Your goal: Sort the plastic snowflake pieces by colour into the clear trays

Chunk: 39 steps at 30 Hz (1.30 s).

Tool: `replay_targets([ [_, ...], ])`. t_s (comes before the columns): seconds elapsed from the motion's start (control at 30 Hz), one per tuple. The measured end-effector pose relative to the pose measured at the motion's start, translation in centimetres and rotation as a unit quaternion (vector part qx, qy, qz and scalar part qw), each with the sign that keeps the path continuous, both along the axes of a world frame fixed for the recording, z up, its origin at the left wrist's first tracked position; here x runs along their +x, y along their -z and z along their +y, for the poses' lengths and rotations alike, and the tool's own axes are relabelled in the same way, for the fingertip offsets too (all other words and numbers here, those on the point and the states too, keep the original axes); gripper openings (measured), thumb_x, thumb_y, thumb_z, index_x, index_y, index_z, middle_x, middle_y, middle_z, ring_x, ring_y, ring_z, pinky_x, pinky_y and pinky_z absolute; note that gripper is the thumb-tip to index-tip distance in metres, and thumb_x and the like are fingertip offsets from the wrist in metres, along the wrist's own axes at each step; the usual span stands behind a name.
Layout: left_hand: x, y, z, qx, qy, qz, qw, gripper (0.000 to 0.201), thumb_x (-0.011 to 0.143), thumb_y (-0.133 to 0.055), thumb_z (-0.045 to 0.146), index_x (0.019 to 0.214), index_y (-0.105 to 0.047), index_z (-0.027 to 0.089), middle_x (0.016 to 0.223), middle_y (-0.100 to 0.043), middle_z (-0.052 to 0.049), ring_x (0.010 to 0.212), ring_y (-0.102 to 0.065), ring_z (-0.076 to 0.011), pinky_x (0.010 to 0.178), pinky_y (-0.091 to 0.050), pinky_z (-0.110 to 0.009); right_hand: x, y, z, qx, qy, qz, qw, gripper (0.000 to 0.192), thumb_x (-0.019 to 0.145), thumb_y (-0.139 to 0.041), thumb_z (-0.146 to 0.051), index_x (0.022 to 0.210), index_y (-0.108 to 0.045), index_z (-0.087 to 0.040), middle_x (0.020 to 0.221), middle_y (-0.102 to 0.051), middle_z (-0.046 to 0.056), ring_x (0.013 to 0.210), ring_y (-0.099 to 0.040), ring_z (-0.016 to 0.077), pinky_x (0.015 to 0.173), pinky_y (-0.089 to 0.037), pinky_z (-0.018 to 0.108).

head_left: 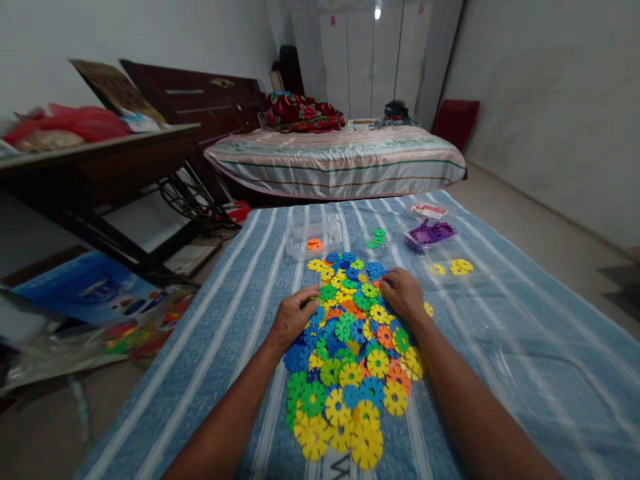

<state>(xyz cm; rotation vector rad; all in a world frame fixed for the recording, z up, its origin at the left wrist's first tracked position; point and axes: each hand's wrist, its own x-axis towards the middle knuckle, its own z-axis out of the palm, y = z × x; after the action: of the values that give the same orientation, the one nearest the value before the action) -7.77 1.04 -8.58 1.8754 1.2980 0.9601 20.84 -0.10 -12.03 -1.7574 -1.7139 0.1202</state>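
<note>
Left hand (pixel 294 319) and right hand (pixel 405 293) curl in at opposite sides of the disc pile (pixel 345 328); gripping anything? Can't tell! Far right, purple pieces (pixel 431 233) sit clustered.

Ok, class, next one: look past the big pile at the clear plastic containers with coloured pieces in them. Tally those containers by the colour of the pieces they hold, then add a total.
Holding orange pieces: 1
Holding green pieces: 1
Holding purple pieces: 1
Holding yellow pieces: 1
Total: 4
</note>
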Motion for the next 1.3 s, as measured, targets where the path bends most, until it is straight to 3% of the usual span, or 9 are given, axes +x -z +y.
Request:
replay_targets([
  [0.17,-1.8,-0.1,-2.9,0.003,-0.008,0.010,1.000,0.025,0.076,-0.060,0.035,0.092,-0.072,0.019,0.122,-0.069,-0.007,0.115,-0.063,-0.0249,0.108,-0.044,-0.045,0.3,0.3,-0.1,0.007,-0.002,0.007,1.000,0.021,0.086,-0.055,-0.029,0.087,-0.075,-0.020,0.100,-0.068,0.005,0.094,-0.058,0.0197,0.080,-0.039,0.029],
  [0.33,-2.1,1.1,-4.9,0.056,-0.023,0.021,0.998,0.026,0.081,-0.055,0.034,0.091,-0.072,0.018,0.119,-0.070,-0.010,0.113,-0.064,-0.0240,0.105,-0.047,-0.044,0.3,0.3,-0.1,-0.003,0.008,-0.002,1.000,0.023,0.087,-0.054,-0.030,0.088,-0.075,-0.020,0.099,-0.068,0.006,0.094,-0.057,0.0200,0.080,-0.040,0.029],
  [0.6,-1.5,2.2,-6.0,0.144,-0.001,0.085,0.986,0.028,0.085,-0.051,0.033,0.093,-0.073,0.018,0.115,-0.071,-0.011,0.111,-0.065,-0.0241,0.101,-0.050,-0.043,-0.2,-1.4,-1.4,-0.058,0.015,-0.013,0.998,0.024,0.085,-0.054,-0.026,0.094,-0.075,-0.019,0.101,-0.068,0.008,0.096,-0.059,0.0202,0.080,-0.041,0.027],
  [0.83,-1.8,2.5,-6.8,0.171,-0.006,0.085,0.982,0.027,0.086,-0.049,0.032,0.093,-0.072,0.020,0.113,-0.072,-0.009,0.109,-0.066,-0.0229,0.100,-0.052,-0.042,-1.4,-2.9,-3.2,-0.073,-0.031,0.021,0.997,0.019,0.079,-0.057,-0.022,0.082,-0.076,-0.021,0.088,-0.072,0.002,0.084,-0.065,0.0173,0.072,-0.043,0.022],
  [1.03,-2.0,2.4,-7.4,0.166,-0.012,0.077,0.983,0.027,0.085,-0.049,0.032,0.094,-0.072,0.020,0.112,-0.072,-0.008,0.108,-0.066,-0.0235,0.100,-0.052,-0.042,-2.7,-3.6,-7.5,-0.046,-0.029,0.073,0.996,0.026,0.085,-0.051,-0.031,0.092,-0.074,-0.022,0.094,-0.073,0.002,0.089,-0.066,0.0179,0.080,-0.048,0.026],
  [1.17,-2.1,2.2,-7.4,0.159,-0.008,0.072,0.985,0.026,0.085,-0.049,0.032,0.093,-0.072,0.021,0.111,-0.072,-0.006,0.107,-0.066,-0.0222,0.100,-0.051,-0.040,-3.3,-2.5,-12.1,0.021,-0.006,0.102,0.994,0.025,0.086,-0.050,-0.036,0.086,-0.071,-0.021,0.091,-0.071,0.004,0.088,-0.064,0.0198,0.081,-0.048,0.031],
  [1.3,-2.1,2.0,-7.6,0.151,-0.003,0.067,0.986,0.026,0.084,-0.050,0.032,0.093,-0.072,0.021,0.111,-0.073,-0.007,0.107,-0.066,-0.0216,0.100,-0.051,-0.038,-3.7,-0.9,-15.5,0.052,-0.008,0.070,0.996,0.020,0.085,-0.052,-0.032,0.086,-0.068,-0.021,0.091,-0.068,0.006,0.087,-0.061,0.0206,0.080,-0.048,0.033],
])
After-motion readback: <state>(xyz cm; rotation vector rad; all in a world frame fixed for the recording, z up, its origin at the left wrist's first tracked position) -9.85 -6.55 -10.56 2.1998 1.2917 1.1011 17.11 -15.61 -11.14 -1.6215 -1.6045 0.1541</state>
